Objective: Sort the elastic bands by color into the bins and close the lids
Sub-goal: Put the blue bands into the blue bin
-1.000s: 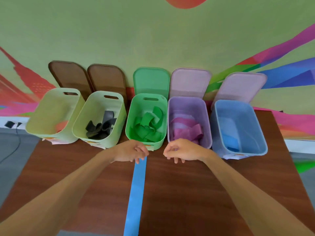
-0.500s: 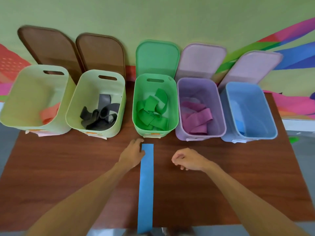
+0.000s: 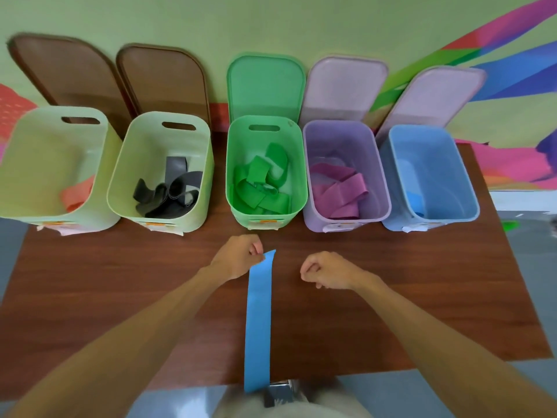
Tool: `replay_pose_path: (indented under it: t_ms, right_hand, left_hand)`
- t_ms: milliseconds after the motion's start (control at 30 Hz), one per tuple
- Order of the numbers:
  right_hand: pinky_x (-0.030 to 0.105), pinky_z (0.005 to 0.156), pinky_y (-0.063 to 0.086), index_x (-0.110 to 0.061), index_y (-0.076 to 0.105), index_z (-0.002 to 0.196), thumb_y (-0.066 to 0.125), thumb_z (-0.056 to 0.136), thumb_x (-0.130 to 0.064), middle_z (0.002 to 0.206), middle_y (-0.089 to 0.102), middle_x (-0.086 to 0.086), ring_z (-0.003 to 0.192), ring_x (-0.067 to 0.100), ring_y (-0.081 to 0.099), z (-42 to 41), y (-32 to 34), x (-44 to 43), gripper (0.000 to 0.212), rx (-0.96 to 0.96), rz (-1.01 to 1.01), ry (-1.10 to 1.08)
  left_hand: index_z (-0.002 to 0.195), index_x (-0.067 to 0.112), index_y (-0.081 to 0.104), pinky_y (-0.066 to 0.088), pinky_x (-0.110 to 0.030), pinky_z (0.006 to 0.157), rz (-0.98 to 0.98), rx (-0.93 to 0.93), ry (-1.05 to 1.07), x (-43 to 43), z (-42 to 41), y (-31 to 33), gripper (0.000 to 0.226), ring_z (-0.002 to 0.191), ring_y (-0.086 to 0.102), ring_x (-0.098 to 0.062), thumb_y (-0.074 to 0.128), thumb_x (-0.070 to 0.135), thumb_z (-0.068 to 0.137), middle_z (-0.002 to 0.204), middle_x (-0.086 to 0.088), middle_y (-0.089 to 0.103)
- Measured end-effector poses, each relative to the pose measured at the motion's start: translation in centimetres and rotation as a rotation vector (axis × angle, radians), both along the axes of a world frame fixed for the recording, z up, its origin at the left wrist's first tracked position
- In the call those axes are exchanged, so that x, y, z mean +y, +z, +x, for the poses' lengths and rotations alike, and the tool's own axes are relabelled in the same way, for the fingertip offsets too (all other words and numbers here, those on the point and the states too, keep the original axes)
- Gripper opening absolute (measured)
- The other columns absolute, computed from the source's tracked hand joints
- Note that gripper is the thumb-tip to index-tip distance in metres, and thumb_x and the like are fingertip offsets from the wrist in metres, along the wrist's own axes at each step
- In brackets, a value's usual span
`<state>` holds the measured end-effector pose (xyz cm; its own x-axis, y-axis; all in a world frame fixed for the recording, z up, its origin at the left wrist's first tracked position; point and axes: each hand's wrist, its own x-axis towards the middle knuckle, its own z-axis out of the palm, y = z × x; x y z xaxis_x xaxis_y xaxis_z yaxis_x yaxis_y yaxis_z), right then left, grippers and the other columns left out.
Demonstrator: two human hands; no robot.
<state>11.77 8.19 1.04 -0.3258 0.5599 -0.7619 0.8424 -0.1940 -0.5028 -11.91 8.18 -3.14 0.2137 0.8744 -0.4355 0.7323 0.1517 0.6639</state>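
On the surface (image 3: 120, 282), head view: my left hand (image 3: 238, 257), flat beside the blue band (image 3: 259, 321) half a second ago, now has its fingers clamped on the band's lifted far end. My right hand (image 3: 325, 271) is curled on nothing. Judged next stop: the blue bin (image 3: 470, 188) at far right, its lid (image 3: 434, 95) not yet closed.

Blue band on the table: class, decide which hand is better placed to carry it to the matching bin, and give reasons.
Probably the left hand: it pinches the blue band at its far end. The right hand is nearer the blue bin but holds nothing.
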Motion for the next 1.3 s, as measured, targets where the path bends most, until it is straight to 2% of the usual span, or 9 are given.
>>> replay_pose_path:
  t_ms: [133,233,433,667,733,867,1067,1167,1300]
  right_hand:
    - [0.014,0.059,0.046,-0.019,0.056,0.124,0.071,0.083,-0.029,0.113,0.066,0.000,0.075,0.013,0.068,0.5,-0.6,-0.5,0.045,0.086,0.008,-0.015]
    - [0.009,0.057,0.044,-0.024,0.050,0.132,0.075,0.079,-0.023,0.120,0.061,-0.006,0.069,-0.012,0.061,0.9,-0.5,-0.8,0.059,0.216,0.062,0.011]
    - [0.021,0.064,0.050,-0.013,0.070,0.099,0.068,0.085,-0.016,0.084,0.072,0.001,0.063,0.007,0.063,4.2,1.1,0.1,0.015,0.332,0.224,-0.054]
    - [0.023,0.065,0.048,-0.020,0.070,0.074,0.070,0.083,-0.021,0.071,0.070,0.004,0.059,0.006,0.061,11.8,4.3,1.9,0.009,0.321,0.387,-0.244]
    - [0.019,0.062,0.047,-0.017,0.071,0.075,0.070,0.083,-0.020,0.072,0.070,0.004,0.058,0.005,0.060,14.1,5.7,2.2,0.008,0.330,0.412,-0.262]
    - [0.017,0.060,0.047,-0.023,0.069,0.076,0.071,0.083,-0.020,0.067,0.067,-0.006,0.055,0.002,0.058,18.2,8.8,3.0,0.007,0.318,0.484,-0.284]
    - [0.035,0.066,0.053,-0.012,0.067,0.086,0.072,0.082,-0.014,0.070,0.067,0.003,0.059,0.013,0.060,22.7,13.8,5.8,0.007,0.371,0.676,-0.493]
    - [0.027,0.062,0.050,-0.004,0.066,0.094,0.073,0.081,-0.009,0.071,0.065,0.009,0.058,0.016,0.057,23.9,16.7,7.6,0.015,0.476,0.713,-0.590]
    - [0.012,0.049,0.043,-0.009,0.065,0.086,0.072,0.081,-0.007,0.064,0.063,-0.001,0.046,-0.001,0.053,25.2,19.6,10.0,0.008,0.482,0.853,-0.623]
  left_hand:
    - [0.080,0.014,0.067,0.047,-0.015,0.061,-0.003,-0.073,-0.050,0.8,1.7,3.7,0.006,0.061,0.061,-0.001,0.071,0.016,0.082,0.072,-0.001,0.068]
    - [0.079,0.015,0.067,0.043,-0.011,0.057,-0.001,-0.151,-0.106,1.5,3.7,6.6,0.005,0.052,0.055,0.006,0.072,0.014,0.082,0.069,0.004,0.063]
    - [0.085,0.007,0.067,0.044,-0.014,0.052,-0.014,-0.254,-0.110,3.0,8.2,11.6,0.006,0.048,0.052,0.001,0.071,0.011,0.083,0.070,0.000,0.060]
    - [0.077,0.016,0.068,0.048,-0.023,0.060,0.053,-0.313,-0.105,5.8,13.9,15.5,0.008,0.060,0.062,-0.010,0.075,0.012,0.078,0.069,-0.003,0.067]
    - [0.080,0.017,0.068,0.051,-0.027,0.062,0.018,-0.297,-0.155,6.6,15.5,16.8,0.010,0.063,0.061,-0.015,0.076,0.011,0.077,0.070,-0.002,0.066]
    - [0.088,0.013,0.069,0.043,-0.014,0.050,0.010,-0.256,-0.275,8.4,19.2,19.6,0.011,0.046,0.050,-0.002,0.073,0.008,0.080,0.060,0.007,0.062]
    - [0.090,0.006,0.068,0.041,-0.013,0.048,0.208,-0.433,-0.085,11.0,25.6,23.9,0.007,0.044,0.049,-0.002,0.070,0.007,0.083,0.054,0.009,0.059]
    - [0.084,0.010,0.066,0.037,-0.015,0.047,0.238,-0.524,0.031,11.3,27.9,25.2,0.003,0.044,0.047,-0.006,0.068,0.007,0.084,0.051,-0.002,0.056]
    - [0.077,0.018,0.065,0.035,-0.023,0.048,0.265,-0.557,0.127,11.8,29.6,26.0,0.013,0.044,0.051,-0.008,0.069,0.007,0.083,0.051,0.003,0.060]
